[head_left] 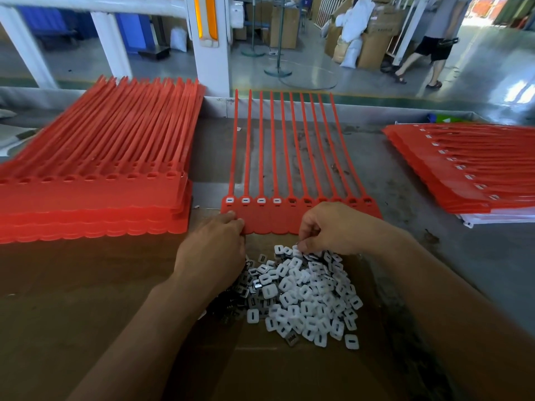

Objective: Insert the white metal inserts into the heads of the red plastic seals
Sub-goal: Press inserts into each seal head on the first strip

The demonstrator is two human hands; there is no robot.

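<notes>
A joined strip of red plastic seals (272, 218) lies in the middle of the table, tails pointing away from me. Its several leftmost heads carry white inserts (253, 200); the heads to the right show empty red sockets. My left hand (212, 247) rests on the strip's near left edge, fingertips curled over the tag. My right hand (333, 227) hovers at the far edge of a heap of white metal inserts (304, 293), fingers curled down and pinching at inserts there. What sits between its fingertips is hidden.
A tall stack of red seals without inserts (95, 175) lies at the left. A stack of seals with inserts (469, 169) lies at the right. Brown cardboard (86, 299) covers the near table. A person (428, 44) walks on the floor beyond.
</notes>
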